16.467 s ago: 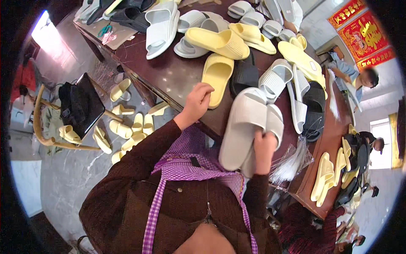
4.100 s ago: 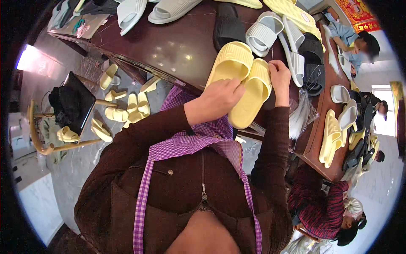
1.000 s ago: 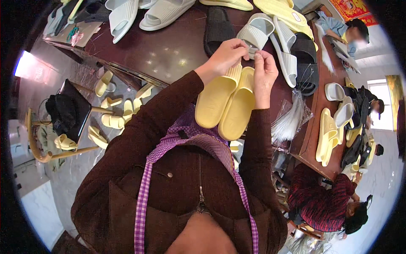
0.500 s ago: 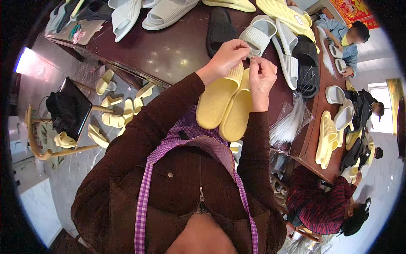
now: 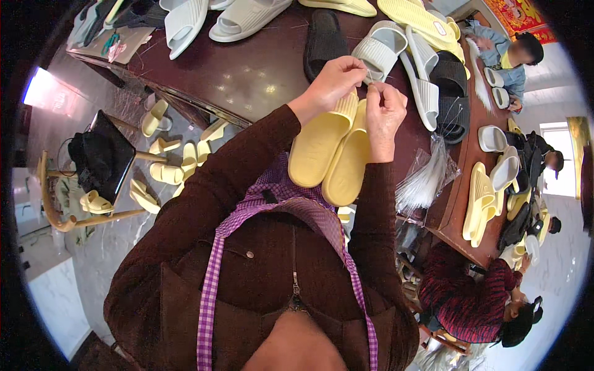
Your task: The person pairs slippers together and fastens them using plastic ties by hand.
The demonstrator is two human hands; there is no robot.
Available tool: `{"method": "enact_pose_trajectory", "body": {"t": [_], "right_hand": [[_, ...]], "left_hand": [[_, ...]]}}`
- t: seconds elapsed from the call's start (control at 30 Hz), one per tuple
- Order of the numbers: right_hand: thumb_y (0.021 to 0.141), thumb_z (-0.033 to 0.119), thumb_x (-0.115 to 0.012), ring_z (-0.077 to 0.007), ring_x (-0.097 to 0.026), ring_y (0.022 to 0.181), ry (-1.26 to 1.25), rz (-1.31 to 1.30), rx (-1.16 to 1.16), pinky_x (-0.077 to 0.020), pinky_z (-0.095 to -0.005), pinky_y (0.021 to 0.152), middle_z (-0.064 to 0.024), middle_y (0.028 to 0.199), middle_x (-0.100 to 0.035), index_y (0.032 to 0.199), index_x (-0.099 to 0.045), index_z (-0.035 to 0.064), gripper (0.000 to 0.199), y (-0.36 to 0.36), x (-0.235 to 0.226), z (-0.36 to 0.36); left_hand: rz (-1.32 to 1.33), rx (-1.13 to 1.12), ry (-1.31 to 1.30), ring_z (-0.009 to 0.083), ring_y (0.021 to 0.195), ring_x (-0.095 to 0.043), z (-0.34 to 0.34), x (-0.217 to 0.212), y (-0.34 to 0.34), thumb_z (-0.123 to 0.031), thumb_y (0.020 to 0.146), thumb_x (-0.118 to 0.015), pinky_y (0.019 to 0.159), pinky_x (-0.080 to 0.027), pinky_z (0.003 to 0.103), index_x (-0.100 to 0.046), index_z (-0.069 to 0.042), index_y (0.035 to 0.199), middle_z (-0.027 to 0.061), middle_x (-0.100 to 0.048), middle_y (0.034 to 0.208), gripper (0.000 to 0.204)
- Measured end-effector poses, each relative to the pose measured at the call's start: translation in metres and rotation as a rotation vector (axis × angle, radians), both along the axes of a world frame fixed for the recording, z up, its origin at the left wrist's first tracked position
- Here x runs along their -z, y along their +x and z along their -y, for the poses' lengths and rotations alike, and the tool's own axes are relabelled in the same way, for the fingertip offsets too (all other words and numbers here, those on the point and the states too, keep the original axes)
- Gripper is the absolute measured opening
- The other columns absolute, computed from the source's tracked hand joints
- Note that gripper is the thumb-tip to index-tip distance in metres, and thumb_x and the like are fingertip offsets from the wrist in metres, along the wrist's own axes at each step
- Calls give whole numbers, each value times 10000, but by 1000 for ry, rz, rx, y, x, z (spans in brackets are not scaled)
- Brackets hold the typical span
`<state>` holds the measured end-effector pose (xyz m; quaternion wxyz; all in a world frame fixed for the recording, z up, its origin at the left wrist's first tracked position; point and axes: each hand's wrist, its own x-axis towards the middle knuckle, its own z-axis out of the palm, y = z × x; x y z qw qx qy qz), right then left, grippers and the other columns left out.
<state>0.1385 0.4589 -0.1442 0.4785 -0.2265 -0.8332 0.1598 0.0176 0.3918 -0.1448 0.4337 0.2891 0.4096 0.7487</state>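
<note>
Pale-yellow ribbed slippers [image 5: 334, 148], paired soles-up | both hands' fingers [image 5: 378, 99] pinching heel ends | dark table [image 5: 247, 74]

A small footwear workshop: a long dark wooden bench [image 5: 247, 80] is strewn with yellow, white and black foam slippers [image 5: 427, 93], more yellow slippers [image 5: 164, 170] lie on the floor off its left edge, and other seated workers [image 5: 489, 303] handle slippers along its right edge.
</note>
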Motion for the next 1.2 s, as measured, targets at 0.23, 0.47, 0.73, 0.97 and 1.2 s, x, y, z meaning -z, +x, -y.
{"method": "enact_pose_trajectory", "body": {"t": [0.23,0.47,0.73,0.97,1.2], "right_hand": [[743,57,-651,-195,-543,706,6,3,2,-430,-314,699,-58,726,-633,757,-650,41,21,0,0,1],[712,48,-626,-230,-528,638,34,-52,4,-395,-340,668,-65,643,-581,701,-631,60,16,-2,1,1],[723,62,-628,-223,-529,630,45,-88,-33,-392,-341,674,-66,640,-576,711,-627,49,18,-7,4,-2],[732,70,-630,-229,-522,640,-55,-115,-4,-390,-342,690,-66,643,-577,719,-630,53,21,-4,7,-2],[732,73,-629,-232,-514,644,-43,-84,-33,-389,-342,687,-66,637,-573,713,-629,60,22,-3,5,0]], "left_hand": [[-5,-7,14,35,517,-396,-1,3,0,-53,840,-553,434,-302,194,-558,-11,900,-17,-489,669,74],[-20,-42,12,33,516,-397,0,-1,3,-66,839,-565,442,-301,189,-572,-20,894,-25,-487,659,73],[-125,-39,-28,19,518,-391,-2,5,2,-110,844,-587,451,-291,181,-598,-50,876,-46,-492,659,70],[-37,-74,6,11,512,-379,-3,8,3,-116,840,-598,445,-279,181,-605,-48,875,-52,-502,668,77],[-4,-65,0,9,513,-380,-4,10,1,-114,837,-608,440,-275,182,-607,-38,884,-53,-507,671,90]]}}
